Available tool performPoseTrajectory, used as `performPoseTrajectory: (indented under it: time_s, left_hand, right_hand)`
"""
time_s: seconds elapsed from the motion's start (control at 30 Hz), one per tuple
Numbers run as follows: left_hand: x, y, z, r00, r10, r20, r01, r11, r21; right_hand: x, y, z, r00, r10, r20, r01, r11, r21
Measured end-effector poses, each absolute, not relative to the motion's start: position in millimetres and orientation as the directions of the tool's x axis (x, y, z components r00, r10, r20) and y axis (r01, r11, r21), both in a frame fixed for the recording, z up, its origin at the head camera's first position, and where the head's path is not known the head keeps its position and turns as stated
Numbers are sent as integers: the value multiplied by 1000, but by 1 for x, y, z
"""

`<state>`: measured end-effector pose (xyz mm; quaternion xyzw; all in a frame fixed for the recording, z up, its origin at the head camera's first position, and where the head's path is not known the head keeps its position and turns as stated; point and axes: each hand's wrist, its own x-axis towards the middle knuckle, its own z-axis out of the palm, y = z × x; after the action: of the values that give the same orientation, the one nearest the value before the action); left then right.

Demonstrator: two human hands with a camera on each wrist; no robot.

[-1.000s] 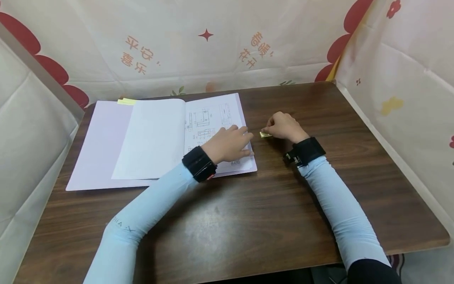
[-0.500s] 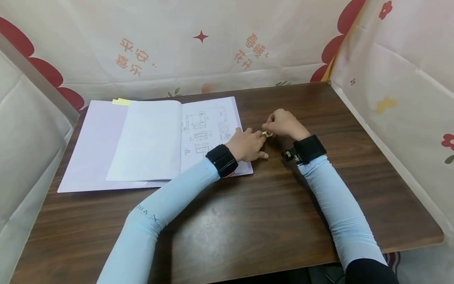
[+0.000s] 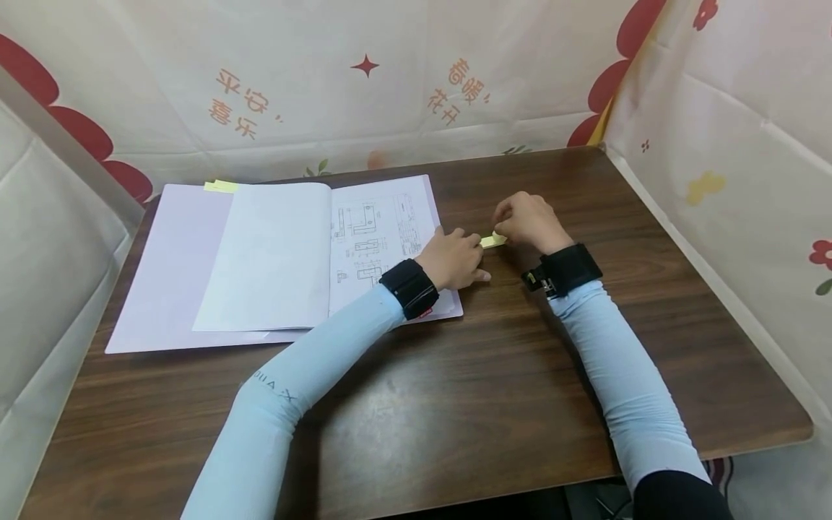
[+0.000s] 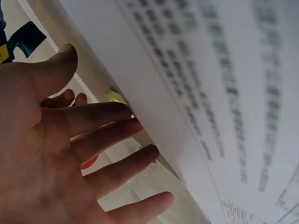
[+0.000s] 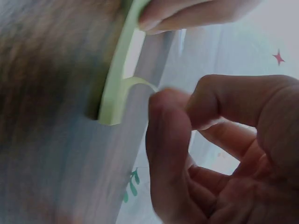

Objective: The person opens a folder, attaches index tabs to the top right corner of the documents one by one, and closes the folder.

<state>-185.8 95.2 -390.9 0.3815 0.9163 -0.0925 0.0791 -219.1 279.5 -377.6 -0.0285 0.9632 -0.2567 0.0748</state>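
A small pad of yellow sticky notes lies on the table just right of the open document folder. My left hand reaches across the folder's right edge, its extended fingertips resting on the pad's left end. In the right wrist view those left fingertips touch the pad's upper end. My right hand pinches the free end of the top sticky note between thumb and index finger. That note bends up in a curl away from the pad.
Inside the folder, a blank page lies on the left and a printed technical drawing on the right. Yellow tabs stick out at the folder's top edge. Printed cloth hangs behind the wooden table.
My left hand has moved right, from over the drawing to the pad. My right hand has lifted slightly up and right, raising the end of the top sticky note.
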Motion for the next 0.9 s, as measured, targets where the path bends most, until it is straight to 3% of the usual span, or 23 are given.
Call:
performPoseTrajectory:
  time_s: [0.27, 0.9]
  left_hand:
    - [-185, 99, -390, -691, 688, -223, 718, 690, -96]
    - [-188, 98, -388, -705, 679, -205, 705, 703, -95]
  right_hand:
    - [-222, 281, -390, -990, -94, -109, -34, 890, -455]
    - [-226, 303, -384, -984, -28, -177, 67, 860, -506]
